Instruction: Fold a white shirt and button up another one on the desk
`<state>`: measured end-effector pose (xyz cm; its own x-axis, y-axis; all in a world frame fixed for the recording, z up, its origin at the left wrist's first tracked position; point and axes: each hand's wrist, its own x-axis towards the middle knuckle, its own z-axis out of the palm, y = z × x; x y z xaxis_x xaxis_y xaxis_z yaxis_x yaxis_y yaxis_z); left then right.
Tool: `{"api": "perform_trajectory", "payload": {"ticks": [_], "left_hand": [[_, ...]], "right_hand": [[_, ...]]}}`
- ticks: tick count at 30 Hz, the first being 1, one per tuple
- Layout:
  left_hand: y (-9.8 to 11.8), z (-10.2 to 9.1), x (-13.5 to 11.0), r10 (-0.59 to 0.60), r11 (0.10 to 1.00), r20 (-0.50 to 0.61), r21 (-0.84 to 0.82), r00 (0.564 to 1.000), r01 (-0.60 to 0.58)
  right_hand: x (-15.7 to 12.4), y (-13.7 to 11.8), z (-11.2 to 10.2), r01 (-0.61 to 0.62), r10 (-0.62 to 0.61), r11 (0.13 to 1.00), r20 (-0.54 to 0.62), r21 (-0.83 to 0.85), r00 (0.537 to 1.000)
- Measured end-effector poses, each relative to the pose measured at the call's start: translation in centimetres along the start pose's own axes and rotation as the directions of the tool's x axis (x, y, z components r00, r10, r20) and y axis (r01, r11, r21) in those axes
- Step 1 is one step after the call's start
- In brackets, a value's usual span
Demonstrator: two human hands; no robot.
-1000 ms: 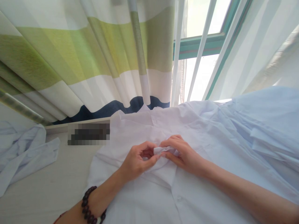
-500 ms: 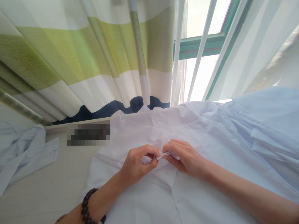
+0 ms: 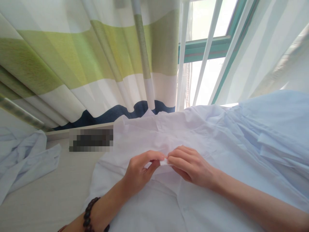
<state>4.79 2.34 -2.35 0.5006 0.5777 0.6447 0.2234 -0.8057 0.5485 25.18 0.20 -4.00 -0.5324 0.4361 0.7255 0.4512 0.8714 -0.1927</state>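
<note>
A white button shirt (image 3: 149,206) lies spread on the pale surface in front of me, its collar (image 3: 145,124) toward the curtain. My left hand (image 3: 140,170), with a dark bead bracelet on its wrist, pinches a small fold of the shirt's front edge between thumb and fingers. My right hand (image 3: 190,166) pinches the same fold from the other side, fingertips meeting the left hand's. Both hands are closed on the cloth near the chest of the shirt.
A pale blue garment (image 3: 275,135) lies bunched on the right, overlapping the white shirt. Another pale blue garment (image 3: 21,158) is crumpled at the left. A green, white and navy striped curtain (image 3: 84,58) hangs behind, beside a window with a teal frame (image 3: 202,48).
The fold of cloth between my fingers has become smaller and flatter. Both hands have shifted slightly downward on the shirt and stay pinched together.
</note>
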Motion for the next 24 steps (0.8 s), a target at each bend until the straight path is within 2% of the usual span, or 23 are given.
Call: {"api": "perform_trajectory", "payload": {"ticks": [3,10,17,24], "left_hand": [[0.16,-0.2,0.06,0.05,0.998,0.011,-0.029,0.999,-0.049],[0.19,-0.21,-0.07,0.084,0.996,0.062,-0.046,0.995,-0.081],[-0.3,0.25,-0.53,0.026,1.0,0.095,-0.013,0.995,-0.025],[-0.41,0.37,-0.59,-0.031,0.999,0.11,0.023,0.993,0.029]], "right_hand": [[0.02,-0.03,-0.03,-0.003,0.004,1.0,-0.02,0.014,1.0],[-0.09,-0.25,0.01,-0.033,0.033,0.999,-0.083,-0.002,0.996],[-0.17,-0.2,0.38,-0.082,0.088,0.994,-0.098,0.069,0.991],[-0.22,-0.09,0.17,-0.063,0.067,0.997,-0.095,0.045,0.993]]}}
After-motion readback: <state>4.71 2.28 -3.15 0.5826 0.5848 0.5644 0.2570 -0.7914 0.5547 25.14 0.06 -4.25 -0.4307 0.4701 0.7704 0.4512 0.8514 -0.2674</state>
